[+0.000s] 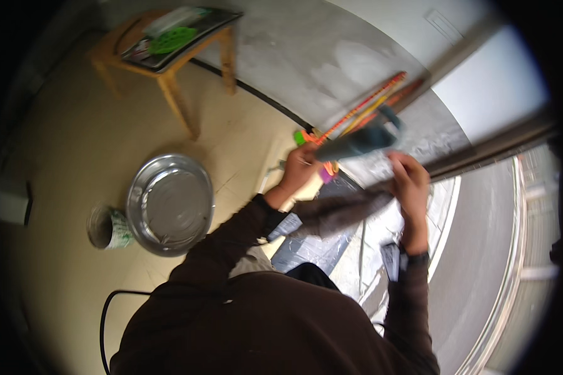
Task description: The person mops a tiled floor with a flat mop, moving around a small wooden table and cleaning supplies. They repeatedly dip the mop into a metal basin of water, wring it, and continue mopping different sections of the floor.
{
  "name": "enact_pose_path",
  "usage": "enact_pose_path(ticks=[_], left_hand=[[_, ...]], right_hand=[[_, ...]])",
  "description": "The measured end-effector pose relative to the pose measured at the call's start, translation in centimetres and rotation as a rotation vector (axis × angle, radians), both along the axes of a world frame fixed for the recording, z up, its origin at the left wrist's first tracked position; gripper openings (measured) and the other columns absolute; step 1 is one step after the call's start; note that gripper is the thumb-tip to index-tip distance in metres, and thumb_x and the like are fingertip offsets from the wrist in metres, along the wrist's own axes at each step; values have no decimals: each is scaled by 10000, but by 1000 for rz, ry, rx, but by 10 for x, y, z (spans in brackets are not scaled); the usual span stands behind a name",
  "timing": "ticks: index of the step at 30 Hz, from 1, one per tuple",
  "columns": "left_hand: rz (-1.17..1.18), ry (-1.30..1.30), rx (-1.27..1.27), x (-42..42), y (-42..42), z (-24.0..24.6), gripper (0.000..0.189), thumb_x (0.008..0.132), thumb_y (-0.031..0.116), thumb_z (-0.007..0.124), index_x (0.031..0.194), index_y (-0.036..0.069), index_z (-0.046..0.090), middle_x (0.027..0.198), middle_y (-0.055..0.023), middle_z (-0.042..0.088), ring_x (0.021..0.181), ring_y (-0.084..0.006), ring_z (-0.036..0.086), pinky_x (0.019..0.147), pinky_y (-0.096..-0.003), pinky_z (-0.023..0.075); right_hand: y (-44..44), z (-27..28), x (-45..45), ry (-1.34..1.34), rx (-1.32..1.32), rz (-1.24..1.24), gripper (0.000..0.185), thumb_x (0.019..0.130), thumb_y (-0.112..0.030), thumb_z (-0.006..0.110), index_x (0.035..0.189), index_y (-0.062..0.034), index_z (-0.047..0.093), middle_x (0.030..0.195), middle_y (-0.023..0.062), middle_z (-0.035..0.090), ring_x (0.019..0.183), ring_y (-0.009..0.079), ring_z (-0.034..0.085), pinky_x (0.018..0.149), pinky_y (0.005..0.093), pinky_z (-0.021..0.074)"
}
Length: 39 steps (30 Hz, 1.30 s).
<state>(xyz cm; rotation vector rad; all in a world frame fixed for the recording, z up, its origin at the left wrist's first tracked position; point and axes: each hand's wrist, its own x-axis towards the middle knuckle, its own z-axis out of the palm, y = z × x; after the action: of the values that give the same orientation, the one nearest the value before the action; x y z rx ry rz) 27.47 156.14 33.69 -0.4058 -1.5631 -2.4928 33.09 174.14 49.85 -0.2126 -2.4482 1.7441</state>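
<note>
In my left hand (301, 169) is one end of a dark blue-green object (352, 143), blurred by motion. Its far end has a loop like a handle; its exact kind cannot be made out. My right hand (409, 178) is raised just below that looped end, fingers bent. Whether its fingertips touch the object is unclear. Beneath both hands runs a blurred dark brown strip (342, 211), partly behind my right hand. I cannot tell whether the strip is held or belongs to the door frame.
A round metal basin (178, 206) and a patterned bin (118, 229) sit on the tiled floor at left. A wooden stool (169, 82) bears a dark tray and a green openwork item (172, 40). Colourful sticks (363, 107) lean by the wall. Paving and a road (474, 262) lie at right.
</note>
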Motion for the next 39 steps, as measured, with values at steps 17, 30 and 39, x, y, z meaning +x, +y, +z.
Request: enact_pose_path(ticks=[17,30,39], left_hand=[[-49,-211,-109,-163,-122,-3,190,707,101,694,793,-34,593,661,-34,582,621,-73,519,577,-247,445],[124,-456,-194,-260,-146,47,140,708,82,689,763,7,585,641,-14,548,580,-87,492,540,-217,371],[537,-385,-148,-302,-168,38,185,778,59,640,944,-8,594,696,23,521,615,-59,467,560,-192,373]], right_hand=[[-149,0,-246,204,19,335,223,918,-143,390,850,7,538,658,81,563,508,137,519,470,262,437],[-119,-165,-415,-222,-126,1197,416,769,-222,647,1118,-45,505,985,65,566,898,171,528,799,286,424],[-166,-167,-491,-474,-682,971,136,838,-132,531,911,-31,585,766,-11,564,656,67,495,591,218,423]])
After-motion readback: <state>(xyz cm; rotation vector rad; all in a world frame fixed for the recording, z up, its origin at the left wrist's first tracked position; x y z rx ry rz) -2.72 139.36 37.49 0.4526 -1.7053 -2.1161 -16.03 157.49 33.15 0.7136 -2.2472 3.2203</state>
